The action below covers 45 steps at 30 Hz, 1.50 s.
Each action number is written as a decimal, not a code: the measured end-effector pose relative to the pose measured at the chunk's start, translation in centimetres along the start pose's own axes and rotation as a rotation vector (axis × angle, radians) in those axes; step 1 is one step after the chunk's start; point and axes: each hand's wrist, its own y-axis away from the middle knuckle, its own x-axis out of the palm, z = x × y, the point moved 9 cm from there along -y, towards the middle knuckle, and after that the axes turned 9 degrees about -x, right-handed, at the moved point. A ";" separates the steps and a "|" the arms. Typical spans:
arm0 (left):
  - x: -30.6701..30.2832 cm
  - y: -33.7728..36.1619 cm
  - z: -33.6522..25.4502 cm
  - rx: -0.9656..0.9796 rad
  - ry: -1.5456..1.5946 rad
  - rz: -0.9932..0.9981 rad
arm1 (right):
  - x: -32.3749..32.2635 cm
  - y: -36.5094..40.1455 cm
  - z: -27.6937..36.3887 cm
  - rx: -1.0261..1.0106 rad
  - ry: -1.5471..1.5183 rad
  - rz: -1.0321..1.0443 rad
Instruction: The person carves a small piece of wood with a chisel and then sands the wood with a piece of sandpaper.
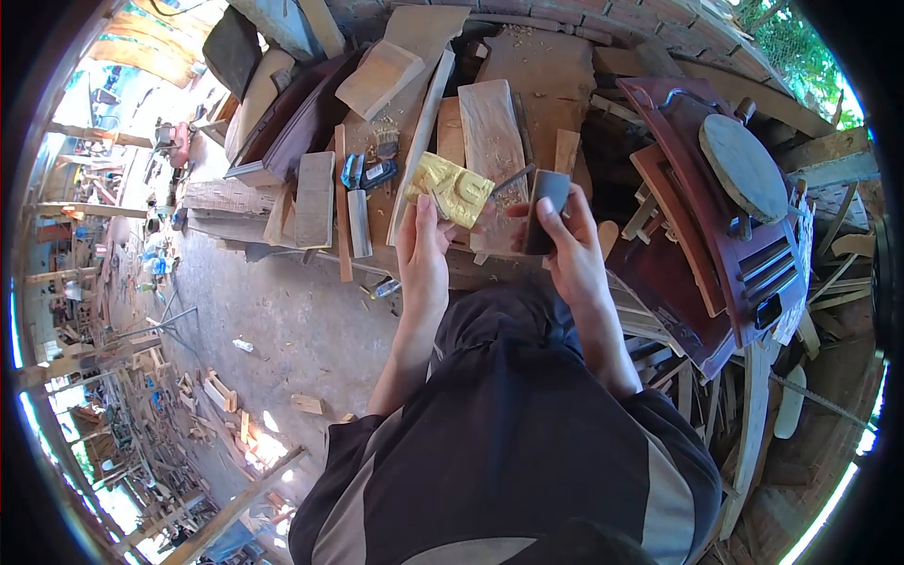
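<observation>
My left hand (424, 247) grips a shiny gold-coloured rectangular piece (450, 188) with a raised, crumpled-looking surface, its thumb across the lower edge. In my right hand (576, 247) is a dark grey rectangular block (546, 212), held upright between thumb and fingers; its exact kind I cannot make out. The two held things are a short distance apart, in front of my body and above the workbench edge. A narrow dark strip (513, 179) shows between them. Behind them lies a pale wooden board (490, 122).
A brush (387, 146) and a blue-and-black item (367, 173) lie left of my hands among wood offcuts (314, 198). Dark red furniture parts (697, 226) and a round wooden disc (744, 168) are stacked on the right. Wood scraps litter the concrete floor (292, 330).
</observation>
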 end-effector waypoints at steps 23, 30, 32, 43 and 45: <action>-0.3 1.8 -1.6 0.169 -0.159 -0.059 | 5.2 0.1 4.4 -0.524 0.867 0.022; 0.7 2.3 -3.7 0.173 -0.315 0.008 | 6.3 -0.1 5.1 -0.656 0.893 0.027; 0.8 2.1 -2.8 0.060 -0.320 0.039 | 6.7 -0.4 5.1 -0.644 0.914 0.075; 0.4 3.3 -4.8 0.465 -0.628 -0.252 | 8.4 0.6 4.7 -0.864 1.186 0.123; 0.3 3.3 -5.4 0.467 -0.623 -0.279 | 9.2 1.7 4.7 -0.940 1.206 0.155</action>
